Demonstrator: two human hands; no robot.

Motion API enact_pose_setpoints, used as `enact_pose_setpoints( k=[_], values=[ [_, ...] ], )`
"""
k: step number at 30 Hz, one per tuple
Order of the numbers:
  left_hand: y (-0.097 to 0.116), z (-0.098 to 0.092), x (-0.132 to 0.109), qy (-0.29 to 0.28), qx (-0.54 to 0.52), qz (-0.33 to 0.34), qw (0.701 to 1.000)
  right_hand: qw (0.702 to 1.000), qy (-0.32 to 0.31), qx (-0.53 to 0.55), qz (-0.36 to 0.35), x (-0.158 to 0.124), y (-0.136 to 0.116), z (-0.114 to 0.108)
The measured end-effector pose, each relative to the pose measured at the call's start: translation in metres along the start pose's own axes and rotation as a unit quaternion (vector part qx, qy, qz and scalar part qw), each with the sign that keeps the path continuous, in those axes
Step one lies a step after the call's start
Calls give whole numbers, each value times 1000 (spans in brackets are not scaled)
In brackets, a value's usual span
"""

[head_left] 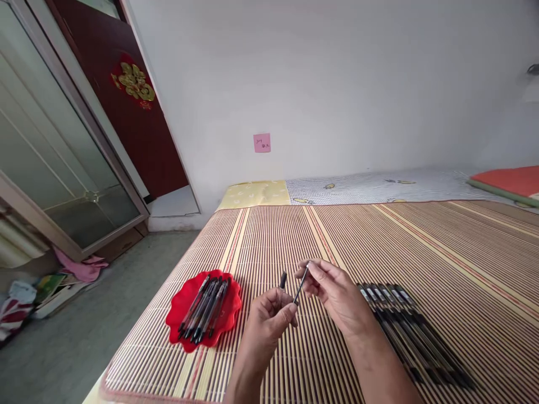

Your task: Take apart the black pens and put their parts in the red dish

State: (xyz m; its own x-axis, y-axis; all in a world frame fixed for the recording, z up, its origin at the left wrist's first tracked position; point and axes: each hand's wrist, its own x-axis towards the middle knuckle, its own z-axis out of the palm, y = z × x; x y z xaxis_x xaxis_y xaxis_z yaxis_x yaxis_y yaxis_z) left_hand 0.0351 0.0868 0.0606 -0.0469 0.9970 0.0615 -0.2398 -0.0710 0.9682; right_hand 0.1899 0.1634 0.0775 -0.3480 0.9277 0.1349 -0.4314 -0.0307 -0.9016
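Note:
Above the striped mat, my left hand (273, 317) is closed on the lower end of a thin dark pen refill (300, 285), and a short black pen part (283, 280) sticks up from the same hand. The fingertips of my right hand (332, 283) pinch the refill's upper end. Left of my hands, several dark pens (205, 308) lie in a red scalloped plate (177, 314). To the right, a row of several black pens or refills in clear sleeves (415, 331) lies on the mat, partly beside my right forearm.
The bamboo mat (278, 235) covers a bed against a white wall (337, 84) with a pink note (261, 143). A folded red cloth (509, 182) lies at the far right. A glass door (54, 123) stands at the left.

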Motion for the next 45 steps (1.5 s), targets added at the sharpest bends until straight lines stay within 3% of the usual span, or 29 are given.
enact_pose_setpoints(
  k=[3,6,10,16,23,39,45],
  values=[
    [8,1,-4,4,24,3,1000,999,17,-24,-22,-3,-8,-2],
    [12,2,-6,43,61,31,997,995,74,-17,-65,-9,-23,-4],
    [11,2,-7,79,58,54,994,972,163,21,-171,-17,-44,-5],
    [14,3,-8,67,72,76,992,941,216,20,-259,-25,-59,-2],
    [19,8,-10,45,67,75,994,953,183,-11,-242,-31,-62,2],
    [20,10,-15,36,75,75,994,953,187,-46,-233,-40,-70,4],
    [25,10,-20,44,198,107,973,949,195,-113,-218,-46,-70,-3]
  ],
)
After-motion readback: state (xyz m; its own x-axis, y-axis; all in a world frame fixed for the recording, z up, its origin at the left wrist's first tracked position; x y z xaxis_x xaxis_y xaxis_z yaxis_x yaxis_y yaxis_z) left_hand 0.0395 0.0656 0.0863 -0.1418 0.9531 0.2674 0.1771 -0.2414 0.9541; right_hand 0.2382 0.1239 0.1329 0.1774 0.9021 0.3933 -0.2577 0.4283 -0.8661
